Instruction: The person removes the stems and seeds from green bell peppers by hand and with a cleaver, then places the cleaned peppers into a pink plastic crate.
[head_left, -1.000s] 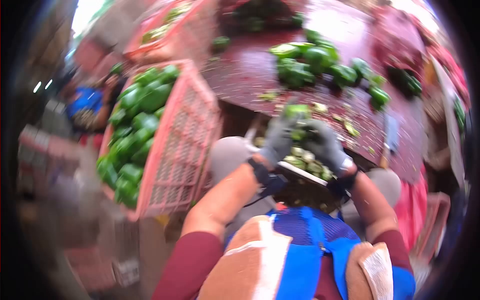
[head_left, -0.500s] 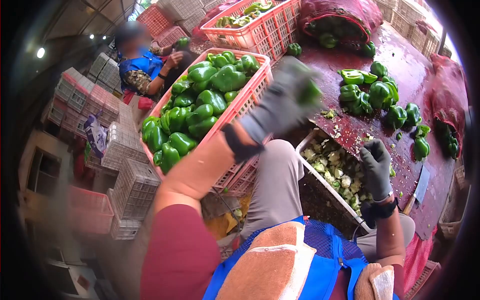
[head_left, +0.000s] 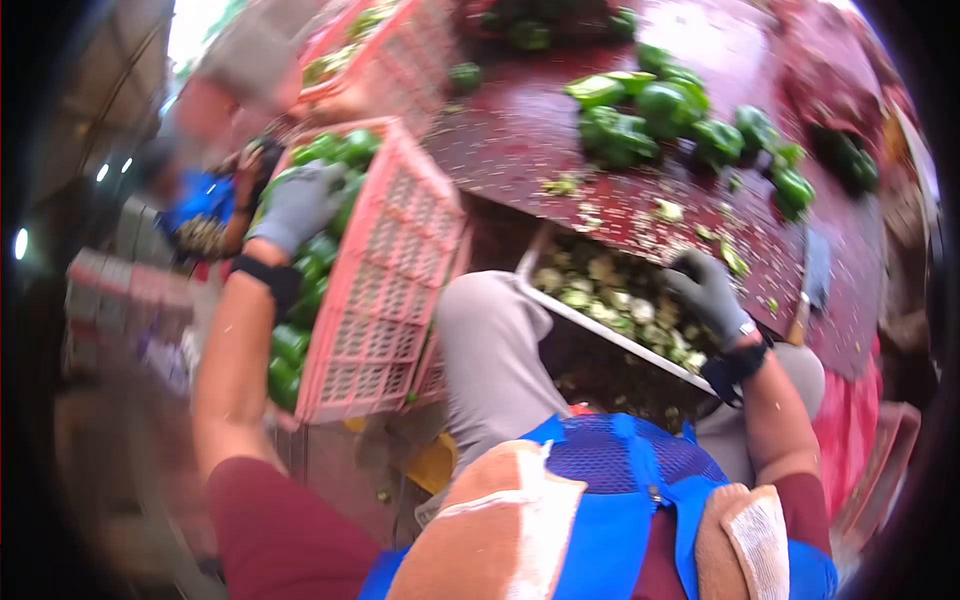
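Note:
My left hand (head_left: 303,208), in a grey glove, reaches onto the green bell peppers (head_left: 314,262) heaped in a pink plastic crate (head_left: 375,290). Blur hides its fingertips, so I cannot see whether a pepper is in its grasp. My right hand (head_left: 708,292), also gloved, is curled closed above the right end of a white-rimmed tray (head_left: 615,338). Whatever those fingers hold, if anything, is hidden. Pale green pepper cores and scraps (head_left: 600,290) fill the tray.
A dark red table (head_left: 520,160) bears loose green peppers (head_left: 665,110), scattered seeds and a cleaver (head_left: 815,270). Red mesh sacks (head_left: 830,60) lie at its far right. Another crate (head_left: 400,60) stands behind the first. A person in blue (head_left: 200,200) sits at the left.
My left hand has swung left from beside the table, where it carried a green pepper, to the pepper crate. My right hand stays curled by the tray. The view has shifted.

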